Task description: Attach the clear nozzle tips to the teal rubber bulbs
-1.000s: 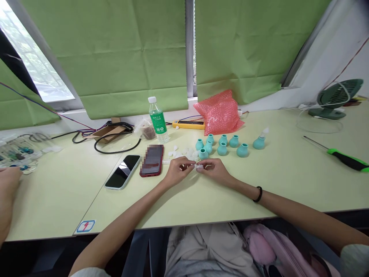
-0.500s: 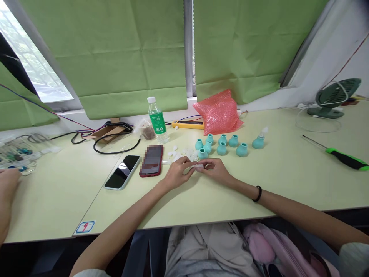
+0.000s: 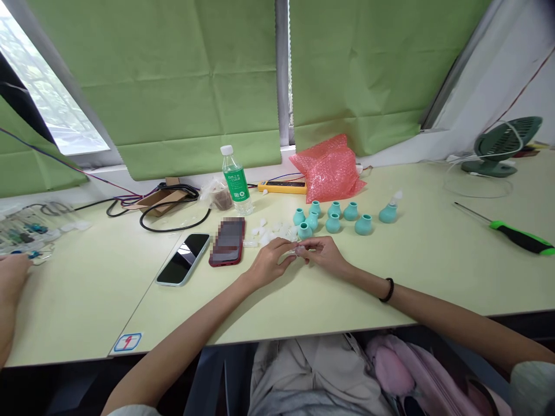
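A small clear plastic piece (image 3: 299,250) is held between my two hands, low over the table. My right hand (image 3: 326,255) pinches it between thumb and fingers. From the other side, the fingertips of my left hand (image 3: 272,261) close on its end, though its exact shape is partly covered. Just beyond my fingers lies a loose pile of small translucent white plastic parts (image 3: 277,232). Several teal rubber bulbs (image 3: 333,223) with open necks stand behind my right hand. Farther right, one teal bulb (image 3: 388,213) carries a clear nozzle (image 3: 396,198).
Two phones lie left of my hands, one light-edged (image 3: 184,260) and one red-cased (image 3: 228,242). Behind stand a water bottle (image 3: 236,184) and a pink bubble-wrap bag (image 3: 330,170). A screwdriver (image 3: 515,236) and fan (image 3: 498,147) are right. Another person's hand (image 3: 13,277) is far left.
My fingers have shifted slightly around the clear piece, and my left thumb has moved a little away from it. The bulbs and other things on the table stay put.
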The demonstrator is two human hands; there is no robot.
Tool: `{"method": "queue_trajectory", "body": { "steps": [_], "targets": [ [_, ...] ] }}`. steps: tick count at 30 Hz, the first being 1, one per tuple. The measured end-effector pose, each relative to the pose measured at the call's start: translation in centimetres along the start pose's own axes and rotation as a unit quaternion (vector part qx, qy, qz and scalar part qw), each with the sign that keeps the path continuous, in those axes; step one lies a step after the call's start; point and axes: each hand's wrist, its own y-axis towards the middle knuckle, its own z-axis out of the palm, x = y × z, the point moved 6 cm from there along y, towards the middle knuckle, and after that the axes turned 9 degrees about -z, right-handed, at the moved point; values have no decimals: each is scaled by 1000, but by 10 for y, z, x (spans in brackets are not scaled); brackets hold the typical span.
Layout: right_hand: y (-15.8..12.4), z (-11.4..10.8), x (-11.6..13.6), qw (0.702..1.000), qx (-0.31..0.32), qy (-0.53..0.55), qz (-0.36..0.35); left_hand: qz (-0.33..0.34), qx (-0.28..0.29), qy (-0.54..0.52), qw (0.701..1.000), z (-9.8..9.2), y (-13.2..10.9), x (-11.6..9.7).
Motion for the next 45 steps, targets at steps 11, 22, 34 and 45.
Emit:
{"method": "queue_trajectory", "body": {
  "steps": [11,22,34,45],
  "targets": [
    [-4,0,16,990,-1,-102,-99,-216,80,-353,907,0,5,17],
    [-8,1,26,966,-9,-157,-205,-284,91,-441,846,7,2,27],
    [-9,2,32,955,0,-199,-220,-255,79,-380,886,1,4,22],
    [-9,-1,30,970,-24,-142,-195,-220,89,-386,891,2,4,18]
  ]
}}
